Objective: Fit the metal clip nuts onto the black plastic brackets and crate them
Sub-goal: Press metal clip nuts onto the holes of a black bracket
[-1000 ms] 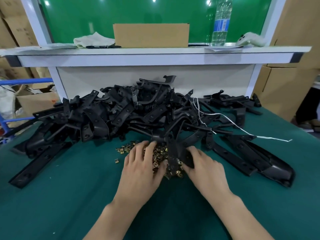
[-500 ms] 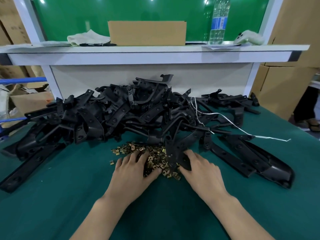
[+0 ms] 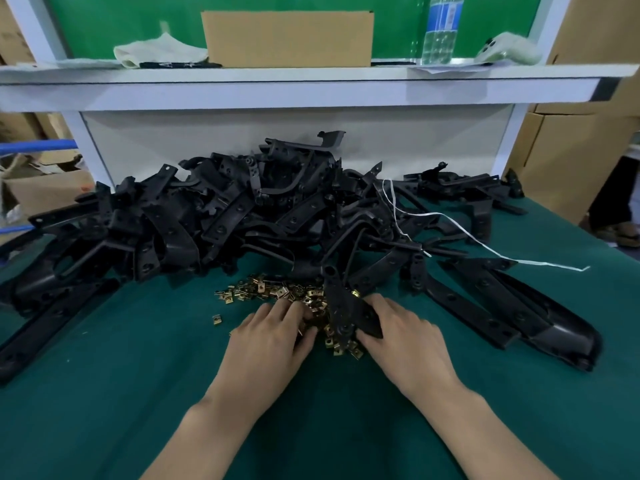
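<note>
While my right hand [image 3: 401, 336] grips the bracket [image 3: 341, 311] lying on the nuts [image 3: 277, 292], my left hand [image 3: 273, 341] curls into the nuts, whether pinching one I cannot tell, and I should take one nut only and slide it straight on the bracket edge.

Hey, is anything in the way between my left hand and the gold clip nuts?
Nothing visible does. The left hand touches the near edge of the clip nuts pile. The black bracket that the right hand holds lies over the pile's right part, beside the left hand, not before it.
</note>
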`<control>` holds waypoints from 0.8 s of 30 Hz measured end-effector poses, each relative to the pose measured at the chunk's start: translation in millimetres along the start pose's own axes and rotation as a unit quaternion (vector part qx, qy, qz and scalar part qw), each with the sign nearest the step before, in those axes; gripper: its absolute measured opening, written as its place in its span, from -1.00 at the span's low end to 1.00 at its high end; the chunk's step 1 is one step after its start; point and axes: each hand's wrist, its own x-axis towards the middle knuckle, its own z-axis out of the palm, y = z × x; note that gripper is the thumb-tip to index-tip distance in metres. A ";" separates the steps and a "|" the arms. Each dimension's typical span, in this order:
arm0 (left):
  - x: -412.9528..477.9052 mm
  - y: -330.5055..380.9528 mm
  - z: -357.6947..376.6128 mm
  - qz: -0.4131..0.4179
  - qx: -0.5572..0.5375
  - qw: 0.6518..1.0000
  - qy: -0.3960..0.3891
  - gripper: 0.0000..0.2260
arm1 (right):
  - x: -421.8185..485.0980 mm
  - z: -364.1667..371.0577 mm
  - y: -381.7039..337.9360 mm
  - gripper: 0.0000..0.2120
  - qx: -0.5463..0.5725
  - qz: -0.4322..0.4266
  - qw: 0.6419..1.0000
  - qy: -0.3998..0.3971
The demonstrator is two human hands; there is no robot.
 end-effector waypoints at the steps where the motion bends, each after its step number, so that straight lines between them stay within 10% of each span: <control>1: 0.3 0.7 -0.5 0.002 0.000 1.000 0.012 -0.85 | -0.1 0.2 0.0 -0.72 0.002 0.001 1.000 0.000; 18: 1.8 -2.6 -1.4 -0.041 -0.064 0.994 0.079 -0.78 | 0.0 4.9 2.0 -0.64 0.009 0.014 0.997 0.069; 24: -1.4 8.7 -15.6 -0.161 -0.328 0.926 0.093 -0.91 | -0.7 5.6 0.3 -0.60 0.021 -0.002 0.995 0.098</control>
